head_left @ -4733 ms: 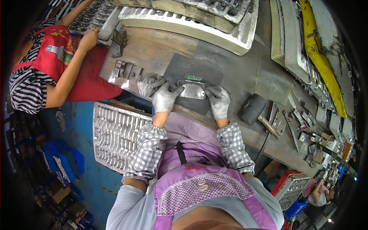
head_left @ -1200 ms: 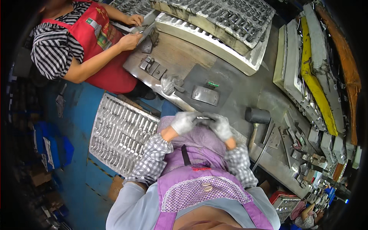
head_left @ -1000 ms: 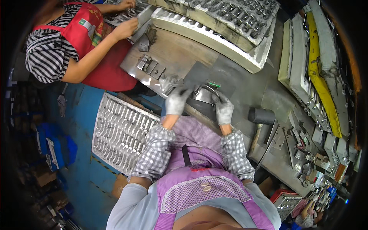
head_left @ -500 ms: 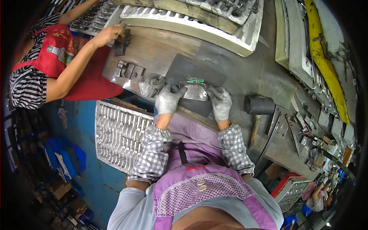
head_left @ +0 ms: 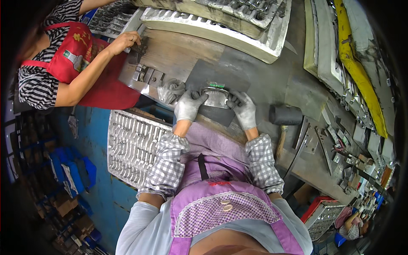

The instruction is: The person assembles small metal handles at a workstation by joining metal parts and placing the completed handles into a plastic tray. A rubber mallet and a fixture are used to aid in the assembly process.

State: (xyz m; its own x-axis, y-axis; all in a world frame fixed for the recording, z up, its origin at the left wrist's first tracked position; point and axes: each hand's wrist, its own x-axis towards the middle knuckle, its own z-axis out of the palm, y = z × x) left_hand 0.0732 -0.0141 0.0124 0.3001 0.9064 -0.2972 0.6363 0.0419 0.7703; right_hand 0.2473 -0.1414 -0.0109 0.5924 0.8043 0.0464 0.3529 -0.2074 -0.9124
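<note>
A bright metal block (head_left: 216, 100) with a curved metal bar (head_left: 213, 90) along its far edge lies on a dark square mat in front of me. Behind the bar is a small green-topped piece (head_left: 216, 85). My left hand (head_left: 188, 106), in a grey-white work glove, is closed with thumb and fingertips at the bar's left end. At the right end, my right hand (head_left: 244, 111), gloved alike, has its fingers bent and pinched on the bar. The exact contact under the fingertips is partly hidden.
A black-headed mallet (head_left: 285, 115) lies right of my hands, with loose hand tools beyond. Left are a crumpled grey glove (head_left: 171, 91) and a metal fixture (head_left: 148, 76). Trays of metal parts (head_left: 132, 142) stand lower left and far ahead. A co-worker's hand (head_left: 125, 42) works at far left.
My right hand has turned and its fingers have curled in closer to the bar's right end. My left hand stays at the left end. The co-worker's arm has shifted slightly.
</note>
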